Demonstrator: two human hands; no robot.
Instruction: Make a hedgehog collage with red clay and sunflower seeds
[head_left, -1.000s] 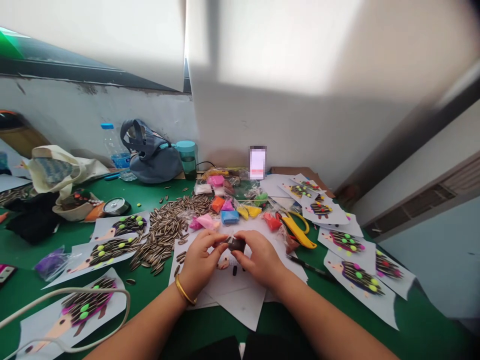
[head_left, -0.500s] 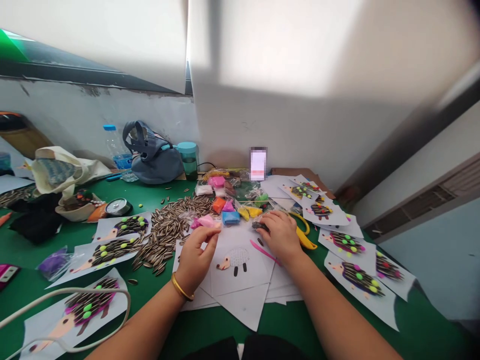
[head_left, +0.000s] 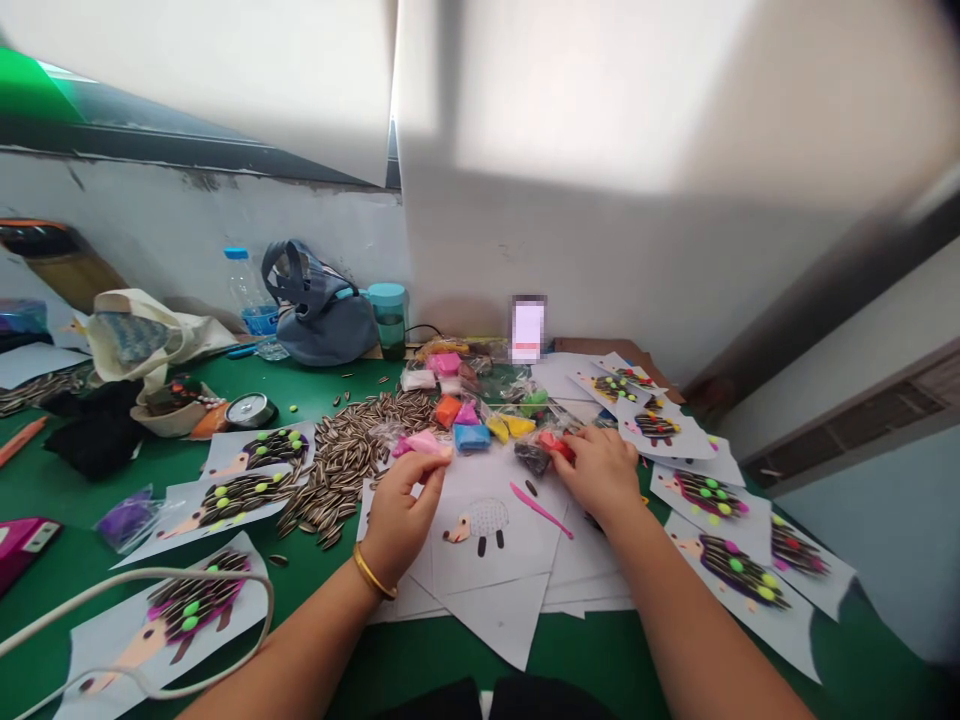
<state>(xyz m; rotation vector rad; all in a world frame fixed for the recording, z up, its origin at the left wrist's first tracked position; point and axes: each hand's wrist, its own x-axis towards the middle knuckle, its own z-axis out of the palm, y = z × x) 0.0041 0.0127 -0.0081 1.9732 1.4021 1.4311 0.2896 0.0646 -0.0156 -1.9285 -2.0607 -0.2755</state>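
My right hand (head_left: 602,476) grips a packet of red clay (head_left: 553,441) at its fingertips, beside a packet of black clay (head_left: 531,457). My left hand (head_left: 406,512), with a gold bangle at the wrist, is closed in a pinch near the pink clay (head_left: 424,442); whatever its fingertips hold is too small to make out. Between the hands lies a paper with a hedgehog outline (head_left: 487,520), its face and two dark feet filled in with clay. A pink modelling tool (head_left: 541,510) and a small dark piece of clay (head_left: 532,487) rest right of the drawing.
Sunflower seeds (head_left: 349,450) are heaped left of the paper. Finished hedgehog pictures (head_left: 739,575) lie on both sides. Blue (head_left: 472,437) and yellow clay (head_left: 519,427) sit behind the paper, with a phone (head_left: 528,330) propped at the wall. A white cable (head_left: 150,574) loops at front left.
My right hand has shifted from over the black clay to the red clay, which now shows at its fingertips. The left hand keeps its pinch. The view has turned slightly left.
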